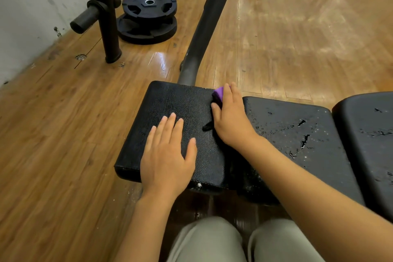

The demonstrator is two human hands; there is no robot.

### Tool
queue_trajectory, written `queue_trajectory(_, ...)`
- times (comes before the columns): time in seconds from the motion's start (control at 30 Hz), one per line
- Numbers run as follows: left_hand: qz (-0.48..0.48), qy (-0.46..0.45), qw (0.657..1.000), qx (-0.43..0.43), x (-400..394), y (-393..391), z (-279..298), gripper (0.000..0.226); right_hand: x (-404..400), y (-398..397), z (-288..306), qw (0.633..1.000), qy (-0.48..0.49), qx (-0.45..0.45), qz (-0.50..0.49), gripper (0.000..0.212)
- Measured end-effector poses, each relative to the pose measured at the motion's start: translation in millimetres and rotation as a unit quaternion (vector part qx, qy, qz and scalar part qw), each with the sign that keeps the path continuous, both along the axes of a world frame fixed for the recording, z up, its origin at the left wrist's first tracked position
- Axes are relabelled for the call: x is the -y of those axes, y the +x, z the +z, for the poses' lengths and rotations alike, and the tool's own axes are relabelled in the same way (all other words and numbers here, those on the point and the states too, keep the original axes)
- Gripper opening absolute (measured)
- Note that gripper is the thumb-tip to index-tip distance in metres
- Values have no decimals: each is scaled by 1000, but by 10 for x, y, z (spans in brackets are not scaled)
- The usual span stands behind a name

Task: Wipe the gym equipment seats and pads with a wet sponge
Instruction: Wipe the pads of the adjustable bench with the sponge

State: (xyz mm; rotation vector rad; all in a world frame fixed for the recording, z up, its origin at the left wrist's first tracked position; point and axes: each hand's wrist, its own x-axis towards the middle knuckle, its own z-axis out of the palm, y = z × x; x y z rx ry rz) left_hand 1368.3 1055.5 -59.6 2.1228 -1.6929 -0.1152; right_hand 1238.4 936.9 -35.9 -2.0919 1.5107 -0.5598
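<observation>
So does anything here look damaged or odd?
Yes. The middle pad has torn gashes in its cover and water beads on it. The right hand holds a sponge beside it.

The square black seat pad (pixel 182 117) has a pebbled, leather-like cover with a dull shine. The longer black pad (pixel 297 134) beside it looks smoother, with water drops and small tears. The purple sponge (pixel 219 92) looks soft and matt. The brown wooden plank floor (pixel 63 123) is glossy. The black weight plates (pixel 148 6) look like matt rubber, and the dark metal frame tube (pixel 208 21) is dull.
</observation>
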Motion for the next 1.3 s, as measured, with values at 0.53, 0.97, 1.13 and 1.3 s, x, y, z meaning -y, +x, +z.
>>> queue_trajectory(0.53,26,-12,999,-15,22,-33,48,56,-1214,-146,-109,998,-27,41,50,70)
queue_trajectory(0.97,40,-24,998,-37,4,-59,95,54,-1287,-117,-18,997,27,65,18,67)
queue_trajectory(1.13,39,-10,999,-31,-1,-59,101,50,-1446,-178,-7,996,39,68,40,64)
queue_trajectory(1.3,26,-25,999,-24,-14,-67,117,51,-1306,-423,133,994,0,96,54,58)
